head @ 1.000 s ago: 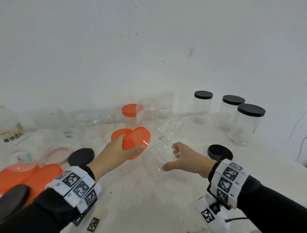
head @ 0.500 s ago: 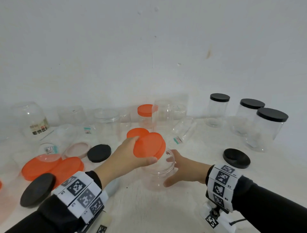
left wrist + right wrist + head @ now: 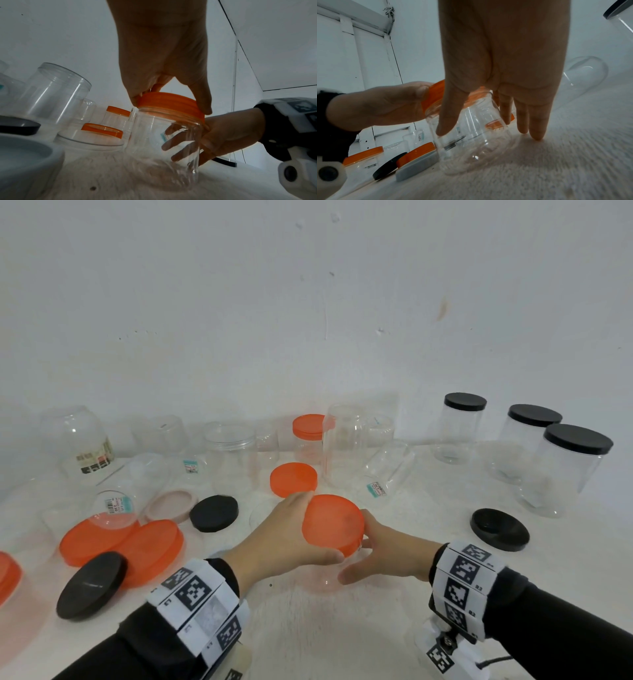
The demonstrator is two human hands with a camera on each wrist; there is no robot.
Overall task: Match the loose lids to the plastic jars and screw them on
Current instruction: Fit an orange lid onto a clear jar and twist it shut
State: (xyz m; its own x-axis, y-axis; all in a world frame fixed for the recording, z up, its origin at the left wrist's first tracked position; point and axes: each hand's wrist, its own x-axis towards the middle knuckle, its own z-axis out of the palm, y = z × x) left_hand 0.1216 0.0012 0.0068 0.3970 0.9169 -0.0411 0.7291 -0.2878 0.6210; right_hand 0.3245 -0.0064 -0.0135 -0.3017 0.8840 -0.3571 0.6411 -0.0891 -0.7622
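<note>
1. Orange lid (image 3: pixel 332 523) sits on the clear jar (image 3: pixel 164 146) mid-bench, at 6 o'clock from a loose orange lid (image 3: pixel 293 478).
2. Left hand (image 3: pixel 284 537) grips the lid rim; right hand (image 3: pixel 387 546) wraps the jar.
3. The lid seems seated, not tightened; next comes twisting it while the jar is held firm.

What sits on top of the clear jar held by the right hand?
An orange lid, gripped by the left hand, sits on the clear jar. Whether the threads are engaged is hidden.

White table (image 3: pixel 308 638): clear jars (image 3: pixel 233 453), 3 black-lidded jars (image 3: pixel 565 467), loose orange lids (image 3: pixel 150 549), black lids (image 3: pixel 498 527).
</note>
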